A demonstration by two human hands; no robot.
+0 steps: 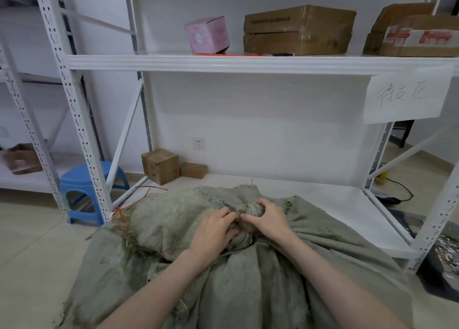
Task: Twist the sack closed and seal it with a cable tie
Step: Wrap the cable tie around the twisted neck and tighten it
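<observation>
Left hand (215, 226) and right hand (267, 219) meet fingertip-to-fingertip, fingers curled, forearms extended.

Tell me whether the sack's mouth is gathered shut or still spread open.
Gathered shut. The sack cloth is bunched into a twisted neck with a red tie around it, gripped between the left hand and right hand.

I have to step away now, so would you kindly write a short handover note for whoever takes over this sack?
Left hand: closed on the sack's twisted neck from the left.
Right hand: gripping the bunched top of the neck.
Sack: grey-green, lying on the floor against the white shelf.
Done: mouth gathered and twisted; a thin red tie circles the neck.
Left: whether the tie is pulled tight cannot be told; check it.
</observation>
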